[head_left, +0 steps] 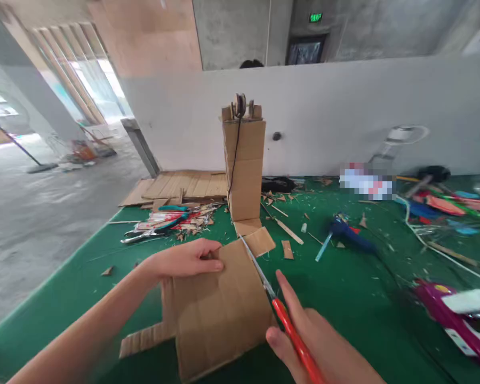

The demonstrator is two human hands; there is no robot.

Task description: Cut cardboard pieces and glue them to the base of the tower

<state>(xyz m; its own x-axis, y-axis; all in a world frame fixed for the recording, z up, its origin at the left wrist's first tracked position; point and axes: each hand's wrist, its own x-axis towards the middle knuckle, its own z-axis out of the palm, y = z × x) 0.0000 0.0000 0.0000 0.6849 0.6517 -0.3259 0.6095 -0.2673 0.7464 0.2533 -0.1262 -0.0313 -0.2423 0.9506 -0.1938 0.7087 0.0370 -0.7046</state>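
Observation:
My left hand (190,260) is closed on the upper left edge of a brown cardboard sheet (222,314), its thumb lying on top. My right hand (320,336) grips red-handled scissors (285,316), with the index finger stretched along them. The scissor blades lie against the sheet's right edge, their tip near its top corner; whether they are parted I cannot tell. A thinner cardboard strip (146,338) sticks out at the lower left. Just beyond the sheet stands a tall cardboard tower (246,170), topped by a small wheel (240,105) with a dark cord hanging from it.
Pliers (146,233) lie on a heap of sticks (172,218) at left. A blue glue gun (350,234) rests to the right, and a magenta appliance (448,314) sits at the right edge. Flat cardboard (188,184) lies along the wall. Scraps are scattered over the green tabletop (116,298).

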